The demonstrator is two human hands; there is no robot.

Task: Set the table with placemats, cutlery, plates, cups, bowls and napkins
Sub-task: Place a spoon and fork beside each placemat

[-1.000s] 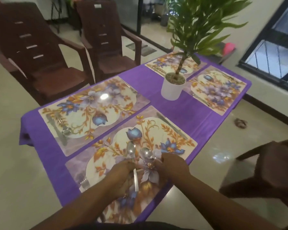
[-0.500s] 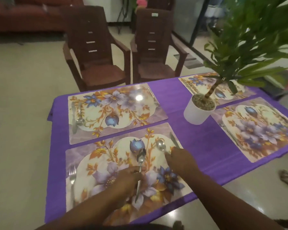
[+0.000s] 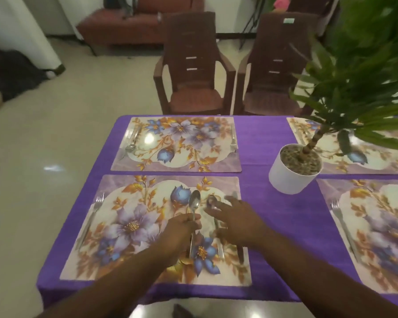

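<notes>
My left hand (image 3: 182,228) grips one spoon (image 3: 194,206); my right hand (image 3: 237,216), fingers spread, hovers over another spoon (image 3: 211,201). I should lay both parallel beside the knife (image 3: 236,196).

Two steel spoons (image 3: 194,201) lie upright on the floral placemat (image 3: 133,226).

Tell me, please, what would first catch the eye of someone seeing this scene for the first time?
Probably the purple tablecloth with its floral placemats, above all the nearest placemat under the hands. Over it, the left hand grips a spoon bowl-up, while the right hand hovers with spread fingers over a second spoon. To the right, a leafy plant in a white pot stands between the mats.
</notes>
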